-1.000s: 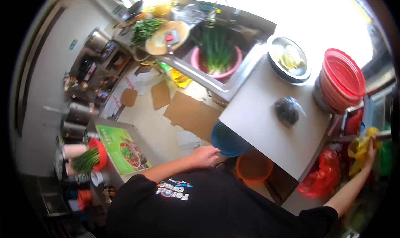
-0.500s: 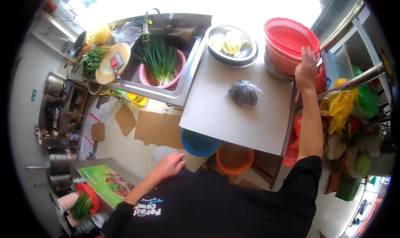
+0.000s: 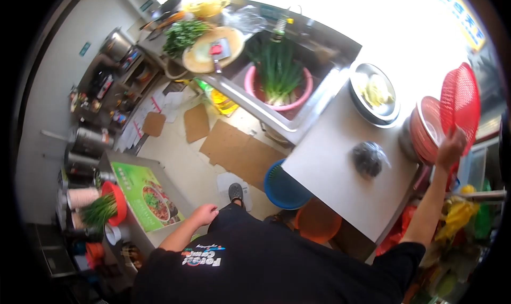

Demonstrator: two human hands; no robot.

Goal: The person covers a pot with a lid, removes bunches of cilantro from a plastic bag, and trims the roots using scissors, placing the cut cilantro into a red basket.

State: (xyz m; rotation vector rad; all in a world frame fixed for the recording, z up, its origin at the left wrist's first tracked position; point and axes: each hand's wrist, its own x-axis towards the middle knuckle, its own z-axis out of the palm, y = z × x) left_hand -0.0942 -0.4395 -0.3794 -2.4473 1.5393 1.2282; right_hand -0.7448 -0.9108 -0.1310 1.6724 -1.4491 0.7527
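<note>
Holding basket [image 3: 464, 103] — tilted (right hand [image 3: 451, 146])

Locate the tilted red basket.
At the right of the head view, the red basket is tipped up in the right hand, beside the pink basket.

wears black t-shirt [image 3: 319, 275], short sleeve [image 3: 407, 264] well apart from gripping right hand [image 3: 451, 147]; farther from grip, white lettering [image 3: 206, 259] with red and blue touches, dark trousers [image 3: 223, 221], dark grey clog [image 3: 236, 191].
</note>
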